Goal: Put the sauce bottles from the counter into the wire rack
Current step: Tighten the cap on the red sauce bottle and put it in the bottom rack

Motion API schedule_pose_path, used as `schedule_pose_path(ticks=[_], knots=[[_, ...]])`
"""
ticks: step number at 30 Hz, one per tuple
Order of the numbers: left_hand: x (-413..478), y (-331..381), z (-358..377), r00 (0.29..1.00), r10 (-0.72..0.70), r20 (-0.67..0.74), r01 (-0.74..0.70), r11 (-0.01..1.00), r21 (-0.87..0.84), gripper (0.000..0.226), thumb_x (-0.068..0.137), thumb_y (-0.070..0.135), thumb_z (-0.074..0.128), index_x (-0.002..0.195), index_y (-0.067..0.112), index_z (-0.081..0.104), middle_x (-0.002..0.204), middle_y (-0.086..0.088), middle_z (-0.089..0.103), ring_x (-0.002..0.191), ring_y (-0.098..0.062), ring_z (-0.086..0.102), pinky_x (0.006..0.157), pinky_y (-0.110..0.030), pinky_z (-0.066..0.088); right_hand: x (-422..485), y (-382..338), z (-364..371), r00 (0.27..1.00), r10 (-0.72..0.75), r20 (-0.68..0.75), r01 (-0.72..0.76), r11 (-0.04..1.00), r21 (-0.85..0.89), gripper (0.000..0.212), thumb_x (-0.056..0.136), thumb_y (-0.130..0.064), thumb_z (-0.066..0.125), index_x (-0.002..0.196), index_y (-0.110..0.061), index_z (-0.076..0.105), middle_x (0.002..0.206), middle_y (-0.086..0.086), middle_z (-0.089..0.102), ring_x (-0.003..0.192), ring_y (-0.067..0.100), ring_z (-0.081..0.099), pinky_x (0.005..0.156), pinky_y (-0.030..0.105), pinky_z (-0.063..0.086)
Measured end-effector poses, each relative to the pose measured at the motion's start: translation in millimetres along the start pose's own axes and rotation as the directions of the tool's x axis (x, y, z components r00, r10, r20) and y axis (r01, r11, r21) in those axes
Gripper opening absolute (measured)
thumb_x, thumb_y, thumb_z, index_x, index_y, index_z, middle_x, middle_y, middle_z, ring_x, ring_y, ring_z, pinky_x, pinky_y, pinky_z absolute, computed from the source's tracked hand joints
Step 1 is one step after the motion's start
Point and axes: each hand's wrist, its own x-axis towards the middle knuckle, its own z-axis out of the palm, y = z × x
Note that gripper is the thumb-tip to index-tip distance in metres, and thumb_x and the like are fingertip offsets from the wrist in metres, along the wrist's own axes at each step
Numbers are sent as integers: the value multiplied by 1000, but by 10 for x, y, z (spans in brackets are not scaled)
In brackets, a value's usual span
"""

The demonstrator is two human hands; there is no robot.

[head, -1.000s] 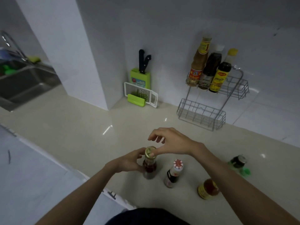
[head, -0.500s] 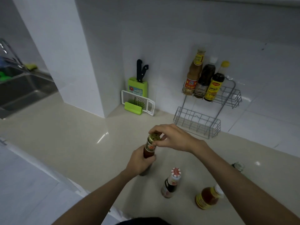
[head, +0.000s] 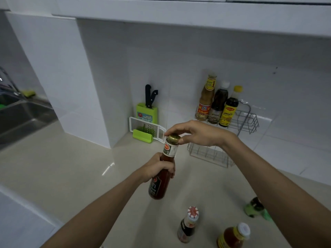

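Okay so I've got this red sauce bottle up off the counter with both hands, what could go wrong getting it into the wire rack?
1. The rack's upper tier already holds three bottles on its left side; squeezing the red sauce bottle with the gold cap in beside them could knock one.
2. Your right hand only pinches the cap; if it's loose, it may turn or come off.
3. Your forearms pass above the red-and-white-capped bottle and the white-capped amber bottle; lowering an arm could topple them.

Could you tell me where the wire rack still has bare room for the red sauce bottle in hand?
The rack's upper shelf is free on its right half, beside the yellow-capped bottle; its left half holds three bottles close together. The lower shelf looks empty, though the right hand hides part of it.
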Motion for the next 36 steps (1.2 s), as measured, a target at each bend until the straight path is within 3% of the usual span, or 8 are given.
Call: schedule_pose_path(ticks=[8, 14, 20, 24, 29, 31, 33, 36], knots=[[31, 45, 40, 988, -20, 153, 19, 1000, 13, 21, 59, 3, 53, 75, -7, 61, 66, -16, 64, 63, -29, 60, 66, -30, 51, -74, 38, -96, 995, -37, 90, 28, 994, 105, 38, 89, 5, 58, 122, -12, 63, 130, 2, 62, 125, 8, 52, 103, 20, 44], [58, 99, 74, 993, -10, 115, 10, 1000, 0, 24, 58, 2, 52, 75, -13, 59, 65, -17, 62, 60, -29, 60, 63, -29, 51, -65, 78, -75, 1000, 15, 0, -15, 999, 37, 34, 90, -13, 64, 122, -24, 64, 120, -7, 66, 109, 4, 61, 92, 20, 50], [82, 88, 102, 1000, -7, 1, 7, 997, 82, 17, 55, 11, 61, 66, -2, 64, 68, -22, 63, 65, -30, 61, 67, -31, 51, -66, 55, 135, 967, 20, -255, -86, 965, -249, 39, 83, -56, 61, 97, -20, 64, 86, -5, 62, 74, 5, 57, 64, 22, 47], [77, 78, 109, 999, -29, -21, 32, 986, 165, 13, 55, 13, 65, 62, 3, 65, 66, -19, 65, 63, -27, 62, 68, -35, 51, -104, 57, 186, 967, 26, -253, -109, 941, -320, 40, 86, -57, 56, 87, -17, 52, 60, -6, 51, 54, 7, 46, 50, 25, 37], [99, 26, 243, 933, 57, -354, 69, 940, 335, 24, 49, 33, 69, 61, 13, 62, 62, -8, 69, 63, -31, 67, 64, -41, 56, -106, 74, 283, 920, 73, -386, -213, 918, -334, 36, 84, -57, 49, 87, -21, 43, 63, 0, 56, 60, 22, 55, 53, 40, 47], [76, 73, 210, 963, 63, -263, 30, 942, 334, 22, 50, 28, 68, 62, 11, 63, 63, -10, 68, 62, -31, 65, 64, -43, 55, -167, 89, 294, 928, -23, -371, -152, 888, -435, 38, 86, -62, 38, 85, -24, 37, 61, -1, 55, 55, 20, 52, 51, 37, 44], [33, 174, 151, 999, 37, 14, -39, 972, 231, 19, 54, 15, 65, 64, -1, 64, 65, -18, 66, 62, -29, 62, 64, -40, 51, -246, 82, 274, 932, -189, -308, -28, 811, -584, 34, 90, -62, 28, 85, -28, 32, 58, -2, 53, 49, 17, 45, 47, 33, 39], [-44, 330, 124, 953, -10, 303, -33, 990, 136, 17, 59, 0, 57, 70, -11, 61, 68, -22, 62, 62, -31, 58, 66, -31, 49, -302, 59, 222, 920, -315, -232, 79, 731, -678, 31, 93, -53, 27, 89, -24, 37, 56, -1, 55, 46, 18, 45, 44, 30, 33]])
